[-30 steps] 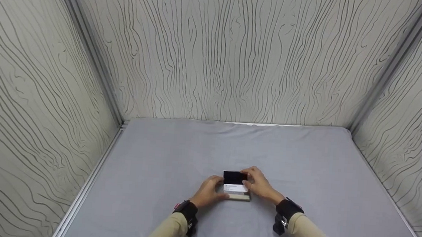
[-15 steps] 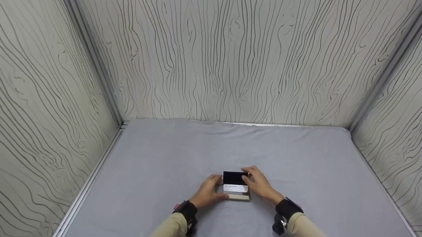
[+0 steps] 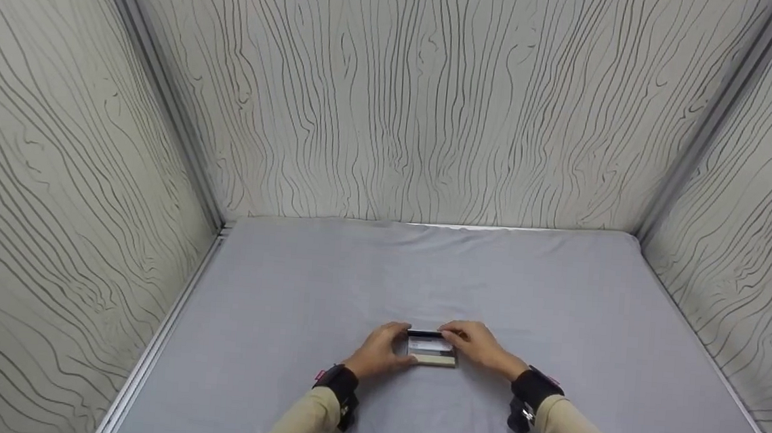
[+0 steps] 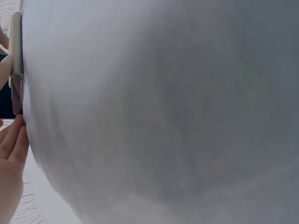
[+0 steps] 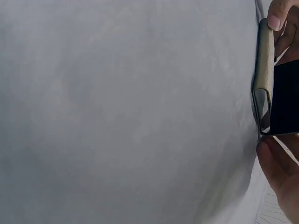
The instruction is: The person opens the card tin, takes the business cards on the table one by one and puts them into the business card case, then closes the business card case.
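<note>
A small card case (image 3: 436, 360) with a beige front strip and a black inner lid lies on the grey cloth. Inside it shows a white card (image 3: 428, 345). My left hand (image 3: 378, 350) grips the left side, thumb at the front corner and fingers at the back. With thumb and fingers, my right hand (image 3: 482, 347) pinches the right end of the lid (image 3: 422, 333), which appears as a thin dark band in the head view. In the right wrist view the dark lid (image 5: 286, 100) rises behind the rounded beige edge (image 5: 265, 60), beside a slim hollow end.
Grey cloth (image 3: 314, 272) covers the table, slightly wrinkled. Wood-grain patterned panels stand at the back (image 3: 394, 95), the left (image 3: 56, 173) and the right (image 3: 758, 236), with grey metal posts at the corners.
The lid, which stood up showing its black inside, has tipped toward me into a thin band. My right hand has come nearer and lower with it; my left hand holds nearly still.
</note>
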A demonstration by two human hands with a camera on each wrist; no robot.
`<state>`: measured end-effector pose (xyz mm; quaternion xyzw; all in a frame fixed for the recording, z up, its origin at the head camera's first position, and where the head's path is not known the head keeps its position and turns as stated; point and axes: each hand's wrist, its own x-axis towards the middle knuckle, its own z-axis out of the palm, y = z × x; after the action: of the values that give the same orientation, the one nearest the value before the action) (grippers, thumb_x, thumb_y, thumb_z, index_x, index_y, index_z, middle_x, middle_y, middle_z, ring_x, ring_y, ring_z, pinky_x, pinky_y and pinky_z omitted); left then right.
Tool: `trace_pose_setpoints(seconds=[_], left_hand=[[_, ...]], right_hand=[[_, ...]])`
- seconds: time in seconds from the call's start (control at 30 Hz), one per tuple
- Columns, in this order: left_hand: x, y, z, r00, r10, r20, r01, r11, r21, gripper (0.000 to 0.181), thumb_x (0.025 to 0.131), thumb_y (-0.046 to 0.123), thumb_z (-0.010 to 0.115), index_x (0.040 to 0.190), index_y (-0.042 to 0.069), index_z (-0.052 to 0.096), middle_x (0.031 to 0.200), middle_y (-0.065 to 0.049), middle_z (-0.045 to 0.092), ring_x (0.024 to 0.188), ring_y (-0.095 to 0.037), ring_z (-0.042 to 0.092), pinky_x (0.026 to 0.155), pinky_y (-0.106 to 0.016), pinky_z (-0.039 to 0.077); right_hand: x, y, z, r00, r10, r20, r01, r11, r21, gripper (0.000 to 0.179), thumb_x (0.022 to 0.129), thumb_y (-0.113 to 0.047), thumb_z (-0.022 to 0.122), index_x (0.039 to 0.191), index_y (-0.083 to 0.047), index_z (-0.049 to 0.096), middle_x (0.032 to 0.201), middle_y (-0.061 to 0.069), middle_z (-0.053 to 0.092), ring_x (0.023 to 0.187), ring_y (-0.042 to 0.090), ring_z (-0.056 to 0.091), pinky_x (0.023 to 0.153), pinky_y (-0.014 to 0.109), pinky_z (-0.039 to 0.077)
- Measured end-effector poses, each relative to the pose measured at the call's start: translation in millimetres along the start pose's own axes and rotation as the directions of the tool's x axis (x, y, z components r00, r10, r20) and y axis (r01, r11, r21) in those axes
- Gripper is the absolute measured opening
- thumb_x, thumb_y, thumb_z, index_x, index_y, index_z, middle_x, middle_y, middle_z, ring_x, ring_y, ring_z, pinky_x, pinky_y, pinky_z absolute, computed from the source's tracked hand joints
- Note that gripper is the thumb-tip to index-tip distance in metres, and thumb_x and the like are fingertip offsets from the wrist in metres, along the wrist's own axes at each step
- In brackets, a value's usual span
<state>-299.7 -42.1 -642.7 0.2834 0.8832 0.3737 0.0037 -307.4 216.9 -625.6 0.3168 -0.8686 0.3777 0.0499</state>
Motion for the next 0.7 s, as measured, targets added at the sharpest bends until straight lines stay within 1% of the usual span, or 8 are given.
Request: trace_pose_setpoints(seconds=[0.1,0.2,0.3,0.4,0.47,0.53,0.7], left_hand=[[-1.0,0.4,0.2,1.0,0.01,0.0,-0.01,1.0,-0.002,0.058,0.083,0.023,0.081,0.13,-0.003,0.059,0.126,-0.013,0.062,0.119,-0.025,0.056,0.103,-0.036,0.043],[-1.1,0.5,1.4,0.999,0.034,-0.001,-0.034,0.999,0.015,0.051,0.083,0.023,0.081,0.125,-0.001,0.063,0.123,-0.011,0.063,0.118,-0.023,0.057,0.103,-0.035,0.044],[-0.9,0.7,2.0,0.999,0.047,0.004,-0.047,0.998,0.029,0.045,0.084,0.023,0.081,0.121,0.001,0.066,0.122,-0.009,0.063,0.117,-0.021,0.057,0.102,-0.033,0.044],[-0.8,1.0,2.4,0.999,0.048,0.007,-0.049,0.998,0.028,0.044,0.084,0.022,0.081,0.12,0.0,0.067,0.122,-0.009,0.063,0.116,-0.021,0.057,0.101,-0.032,0.045],[-0.4,1.2,2.3,0.999,0.046,0.005,-0.046,0.999,0.023,0.044,0.084,0.021,0.081,0.119,0.0,0.067,0.121,-0.009,0.063,0.116,-0.021,0.058,0.1,-0.032,0.045],[0.1,0.9,2.2,0.999,0.053,0.0,-0.053,0.998,0.026,0.044,0.084,0.021,0.081,0.119,-0.001,0.067,0.121,-0.01,0.063,0.115,-0.022,0.058,0.1,-0.032,0.046],[0.9,-1.3,3.3,0.997,0.076,-0.009,-0.076,0.996,0.044,0.042,0.084,0.022,0.081,0.117,-0.001,0.068,0.121,-0.011,0.063,0.114,-0.023,0.059,0.098,-0.033,0.047]], right_hand=[[-4.3,-1.0,-2.2,0.998,-0.031,0.054,0.032,0.999,-0.021,0.024,0.099,-0.012,0.06,0.113,0.003,0.072,0.11,0.015,0.072,0.103,0.032,0.067,0.088,0.047,0.053],[-8.1,-1.2,-2.2,0.995,-0.055,0.079,0.058,0.997,-0.041,0.024,0.098,-0.012,0.062,0.114,0.003,0.072,0.113,0.018,0.07,0.106,0.035,0.066,0.09,0.049,0.052],[-10.4,-1.6,-0.5,0.995,-0.065,0.079,0.069,0.996,-0.053,0.024,0.096,-0.012,0.064,0.112,0.004,0.073,0.114,0.024,0.068,0.107,0.038,0.065,0.09,0.051,0.052],[-11.6,-2.1,1.8,0.996,-0.057,0.07,0.062,0.996,-0.061,0.022,0.094,-0.012,0.067,0.109,0.004,0.074,0.114,0.025,0.067,0.106,0.039,0.065,0.09,0.051,0.052],[-12.0,-2.2,3.1,0.996,-0.066,0.059,0.07,0.995,-0.071,0.021,0.093,-0.011,0.069,0.107,0.004,0.074,0.113,0.024,0.068,0.105,0.038,0.066,0.089,0.05,0.052],[-12.4,-1.8,4.1,0.994,-0.1,0.048,0.104,0.991,-0.083,0.02,0.092,-0.01,0.07,0.106,0.004,0.075,0.112,0.024,0.068,0.103,0.038,0.066,0.088,0.05,0.053],[-13.7,-0.2,6.2,0.978,-0.204,0.032,0.207,0.972,-0.116,0.018,0.089,-0.005,0.072,0.104,0.005,0.075,0.108,0.022,0.067,0.099,0.036,0.065,0.083,0.051,0.053]])
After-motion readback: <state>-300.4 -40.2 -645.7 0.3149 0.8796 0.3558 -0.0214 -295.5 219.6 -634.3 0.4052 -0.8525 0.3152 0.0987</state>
